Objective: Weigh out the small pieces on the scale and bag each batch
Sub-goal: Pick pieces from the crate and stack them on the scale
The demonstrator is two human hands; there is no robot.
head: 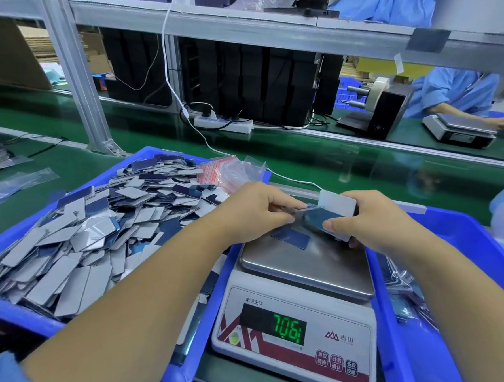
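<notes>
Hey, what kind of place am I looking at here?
Most likely a factory packing line: a green conveyor belt, a digital scale, a blue bin heaped with small pieces, and another worker in a blue gown.

The scale (297,318) has a shiny, smooth metal pan on a white plastic body. The small pieces (79,231) look flat and smooth, dull grey on one side and glossy dark blue on the other. Their tray (13,317) is blue plastic. The little bags (232,171) are thin, clear, shiny plastic.
</notes>
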